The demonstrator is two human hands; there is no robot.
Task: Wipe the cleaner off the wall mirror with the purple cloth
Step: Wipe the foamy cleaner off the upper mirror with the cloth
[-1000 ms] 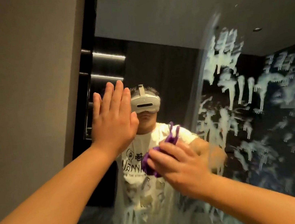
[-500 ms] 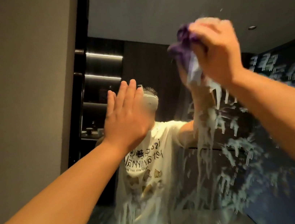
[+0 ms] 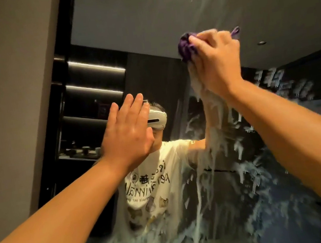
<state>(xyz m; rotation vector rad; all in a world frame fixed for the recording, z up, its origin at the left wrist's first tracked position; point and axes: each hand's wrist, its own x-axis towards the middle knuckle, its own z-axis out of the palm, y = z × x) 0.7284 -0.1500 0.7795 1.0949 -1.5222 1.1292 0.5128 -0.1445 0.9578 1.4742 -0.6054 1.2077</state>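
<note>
Only the head view here, looking up along both arms at the mirror (image 3: 142, 31). The right hand (image 3: 217, 59) is up high on the glass, fingers curled tight around a bunched-up purple cloth (image 3: 187, 47), pressing it against the mirror; a bit of the cloth also pokes out past the far side of the hand. The left hand (image 3: 128, 134) is flat and open on the glass lower down and to the left, fingers together, holding nothing.

No real containers in sight. The reflection shows dark shelves (image 3: 93, 89) with light strips, and some small items sit on a ledge there, too small and dim to tell what they are.

White cleaner (image 3: 218, 154) runs in streaks and drips right below the cloth hand and fans out across the lower half of the mirror, plus blotches off to the right. The upper part of the glass only has faint smears. A plain grey wall (image 3: 8, 101) sits just left of the mirror's dark frame. The right forearm covers part of the streaky right side.
</note>
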